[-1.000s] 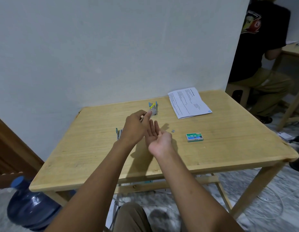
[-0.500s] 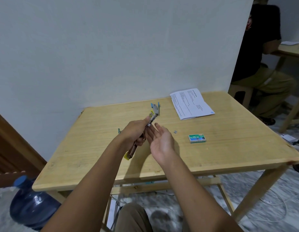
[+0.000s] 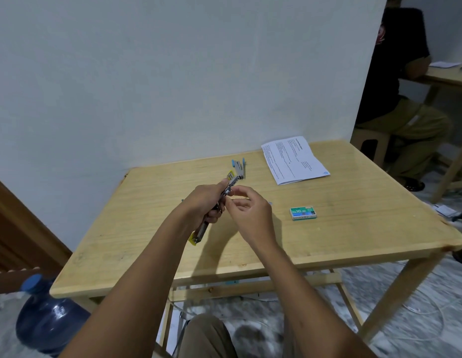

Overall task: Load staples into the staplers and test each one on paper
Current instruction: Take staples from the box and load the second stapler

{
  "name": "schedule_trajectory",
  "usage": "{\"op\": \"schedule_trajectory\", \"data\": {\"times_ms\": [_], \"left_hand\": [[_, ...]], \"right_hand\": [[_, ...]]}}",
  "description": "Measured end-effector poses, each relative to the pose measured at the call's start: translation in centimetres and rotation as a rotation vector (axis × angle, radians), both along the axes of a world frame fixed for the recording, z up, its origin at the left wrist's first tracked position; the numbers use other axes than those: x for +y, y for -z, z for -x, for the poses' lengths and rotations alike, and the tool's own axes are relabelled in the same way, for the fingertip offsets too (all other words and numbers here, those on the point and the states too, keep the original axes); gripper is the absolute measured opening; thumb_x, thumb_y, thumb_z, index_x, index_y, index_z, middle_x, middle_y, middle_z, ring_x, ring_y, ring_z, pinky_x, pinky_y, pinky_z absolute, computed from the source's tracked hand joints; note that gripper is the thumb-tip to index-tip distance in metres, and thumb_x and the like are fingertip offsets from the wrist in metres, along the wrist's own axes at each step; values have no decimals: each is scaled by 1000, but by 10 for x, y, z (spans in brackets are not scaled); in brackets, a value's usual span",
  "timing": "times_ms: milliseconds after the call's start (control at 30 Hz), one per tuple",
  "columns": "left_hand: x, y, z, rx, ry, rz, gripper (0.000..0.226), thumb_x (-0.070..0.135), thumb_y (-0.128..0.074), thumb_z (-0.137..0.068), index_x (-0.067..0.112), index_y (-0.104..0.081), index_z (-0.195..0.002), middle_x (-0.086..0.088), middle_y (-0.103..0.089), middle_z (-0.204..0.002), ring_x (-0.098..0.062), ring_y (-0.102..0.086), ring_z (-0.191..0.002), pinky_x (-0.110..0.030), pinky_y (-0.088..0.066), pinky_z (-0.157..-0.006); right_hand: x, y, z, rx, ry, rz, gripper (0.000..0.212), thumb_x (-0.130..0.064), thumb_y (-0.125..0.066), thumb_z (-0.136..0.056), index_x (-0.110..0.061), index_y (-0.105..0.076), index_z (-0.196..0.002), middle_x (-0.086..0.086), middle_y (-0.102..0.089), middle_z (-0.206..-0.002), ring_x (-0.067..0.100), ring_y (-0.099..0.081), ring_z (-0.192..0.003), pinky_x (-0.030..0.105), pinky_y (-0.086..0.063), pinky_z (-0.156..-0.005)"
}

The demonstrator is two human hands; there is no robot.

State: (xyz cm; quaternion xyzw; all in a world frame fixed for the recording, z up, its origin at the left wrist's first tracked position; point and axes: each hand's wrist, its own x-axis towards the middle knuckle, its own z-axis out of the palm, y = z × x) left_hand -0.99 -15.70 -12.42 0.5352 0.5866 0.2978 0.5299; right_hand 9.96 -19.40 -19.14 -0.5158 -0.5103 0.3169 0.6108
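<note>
My left hand (image 3: 205,202) grips a yellow stapler (image 3: 200,231) that is swung open, its metal magazine pointing up and away above the wooden table (image 3: 354,233). My right hand (image 3: 249,214) is beside it, thumb and forefinger pinched at the magazine; whether staples are between them is too small to tell. A blue stapler (image 3: 239,168) lies open near the wall. The green staple box (image 3: 303,212) sits to the right of my hands. A printed paper sheet (image 3: 293,160) lies at the back right. Another stapler is mostly hidden behind my left hand.
A small loose staple piece (image 3: 270,202) lies just past my right hand. A blue water jug (image 3: 43,324) stands on the floor at the left. A seated person (image 3: 405,104) is at another table (image 3: 449,78) on the right. The wall runs along the table's far edge.
My left hand has lifted the yellow stapler and opened it. My right hand has turned from palm-up and flat to fingers pinched at the stapler's magazine.
</note>
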Motion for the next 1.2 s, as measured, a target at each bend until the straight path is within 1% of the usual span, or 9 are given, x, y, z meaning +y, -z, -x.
{"op": "schedule_trajectory", "data": {"times_ms": [100,267,533,667,800,900,1000,1100,1200], "left_hand": [[2,3,-1,33,-18,-17,51,45,-50,-99,7,-52,-64,-6,-49,-54,-12,-32,-33,-18,-23,-39],[2,5,-2,48,-28,-37,48,43,-51,-99,8,-53,-66,-6,-49,-50,-13,-32,-33,-17,-23,-40],[2,10,-2,100,-13,-99,44,42,-51,-99,11,-54,-69,-8,-49,-52,-12,-31,-31,-16,-23,-40],[1,10,-1,112,-15,-110,42,43,-51,-99,11,-59,-72,-9,-50,-54,-12,-32,-30,-16,-24,-39],[1,14,1,127,-24,-114,43,44,-50,-99,6,-68,-93,-10,-50,-55,-12,-31,-31,-16,-25,-40],[2,18,4,125,-22,-92,44,44,-49,-100,4,-68,-99,-10,-50,-56,-12,-30,-32,-16,-24,-41],[-1,26,-1,130,-34,-87,42,43,-48,-100,6,-68,-100,-10,-52,-56,-13,-31,-34,-16,-25,-41],[-5,40,-15,127,15,-72,41,42,-47,-101,5,-67,-99,-11,-53,-58,-14,-31,-36,-16,-25,-41],[-7,47,-22,166,31,-110,42,40,-45,-102,4,-60,-88,-13,-52,-58,-14,-30,-33,-15,-25,-41]], "right_hand": [[2,0,-2,-45,15,5,20,-25,-75,-86,-27,-70,-106,-11,-72,-104,0,-69,-83,19,-57,-73],[7,1,-4,-106,79,-39,12,-22,-74,-88,-20,-75,-99,-7,-73,-95,-1,-69,-78,12,-54,-68],[9,1,-5,-352,144,-130,5,-16,-72,-86,-12,-74,-89,-2,-66,-88,6,-63,-73,18,-53,-67],[8,0,-9,-357,161,-109,5,-20,-72,-84,-16,-73,-88,-6,-66,-88,7,-63,-72,24,-54,-66],[3,2,-26,-396,195,-17,3,-27,-70,-84,-24,-70,-86,-12,-65,-87,6,-60,-70,30,-54,-64],[4,2,-40,-508,219,126,11,-34,-67,-87,-26,-73,-91,-12,-66,-93,10,-59,-84,33,-50,-77],[4,0,-56,-663,274,216,17,-37,-63,-87,-27,-76,-94,-9,-69,-95,16,-59,-96,35,-40,-89],[-6,-6,-69,-798,341,320,18,-37,-61,-88,-28,-77,-94,-6,-70,-99,20,-56,-101,37,-39,-92],[-9,-9,-76,-860,343,383,18,-35,-60,-91,-29,-77,-96,-3,-66,-104,23,-53,-106,36,-38,-94]]}}
